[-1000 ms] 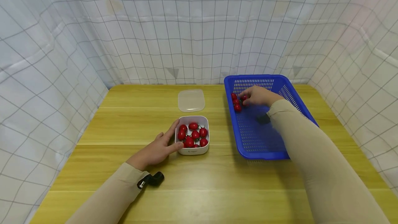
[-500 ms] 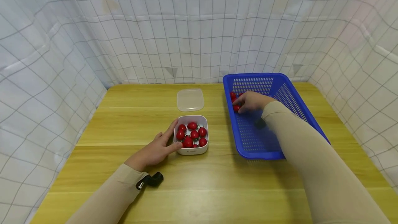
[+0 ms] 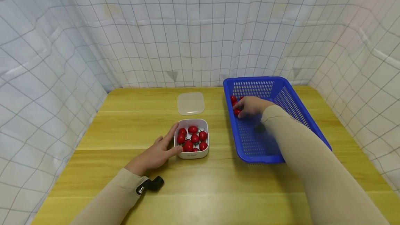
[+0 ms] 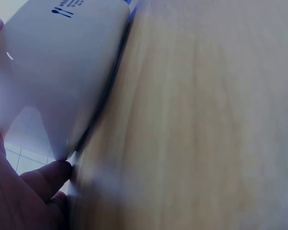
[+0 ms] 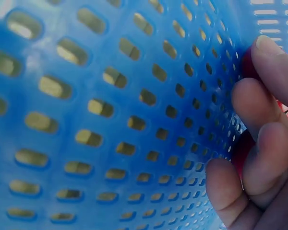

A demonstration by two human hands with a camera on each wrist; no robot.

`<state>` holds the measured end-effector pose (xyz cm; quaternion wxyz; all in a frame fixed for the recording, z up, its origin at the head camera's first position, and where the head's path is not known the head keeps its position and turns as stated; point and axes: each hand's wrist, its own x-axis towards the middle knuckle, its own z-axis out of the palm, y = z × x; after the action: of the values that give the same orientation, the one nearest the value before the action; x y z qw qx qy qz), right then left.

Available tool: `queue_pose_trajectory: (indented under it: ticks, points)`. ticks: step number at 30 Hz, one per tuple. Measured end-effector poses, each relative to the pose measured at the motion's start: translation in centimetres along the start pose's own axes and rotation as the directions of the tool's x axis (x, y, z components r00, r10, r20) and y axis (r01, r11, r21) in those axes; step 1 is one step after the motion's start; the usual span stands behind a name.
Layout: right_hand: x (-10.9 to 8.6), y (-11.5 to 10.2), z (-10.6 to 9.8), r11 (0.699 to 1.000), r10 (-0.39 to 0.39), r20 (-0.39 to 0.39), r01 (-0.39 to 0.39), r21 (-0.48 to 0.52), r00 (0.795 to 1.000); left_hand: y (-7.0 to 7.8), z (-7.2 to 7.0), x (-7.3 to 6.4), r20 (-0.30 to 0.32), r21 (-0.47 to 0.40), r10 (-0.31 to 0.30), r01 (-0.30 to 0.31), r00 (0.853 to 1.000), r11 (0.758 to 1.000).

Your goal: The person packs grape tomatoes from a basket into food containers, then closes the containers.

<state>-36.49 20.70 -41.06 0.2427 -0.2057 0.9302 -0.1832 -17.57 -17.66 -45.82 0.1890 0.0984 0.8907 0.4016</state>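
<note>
My left hand [image 3: 156,153] rests against the left side of a small white food container [image 3: 193,155] in the head view, thumb at its front rim and index finger fairly straight along its side. Several red cherry tomatoes [image 3: 188,146] with green stems lie inside the container. Deep in the blue basket [image 3: 233,133], my right hand [image 3: 252,106] has its fingertips around a cherry tomato [image 3: 237,112] near the left wall. The right wrist view has its fingers curled, with a red tomato [image 5: 248,64] partly hidden by the thumb.
A translucent lid [image 3: 191,103] lies flat on the wooden table [image 3: 200,190] behind the container. Other tomatoes [image 3: 233,98] sit in the basket's far left corner. White checked curtains [image 3: 200,37] enclose the table at the back and sides.
My right hand has shifted slightly left and nearer in the basket, closing in on the front tomato by the wall. The left hand and container stay in place.
</note>
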Motion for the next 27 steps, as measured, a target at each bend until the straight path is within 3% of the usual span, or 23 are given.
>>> queue_pose_trajectory:
  ticks: [15, 27]
  points:
    - [-0.29, -0.18, -0.11, 0.999, 0.025, 0.059, -0.027, 0.027, 0.998, 0.24, 0.05, 0.01, -0.006, 0.004, 0.019, -0.019, 1.000, 1.000]
    - [-0.42, -0.15, 0.03, 0.999, 0.037, 0.105, -0.041, 0.030, 0.994, 0.22, 0.16, -0.02, -0.001, -0.007, -0.003, 0.003, 1.000, 1.000]
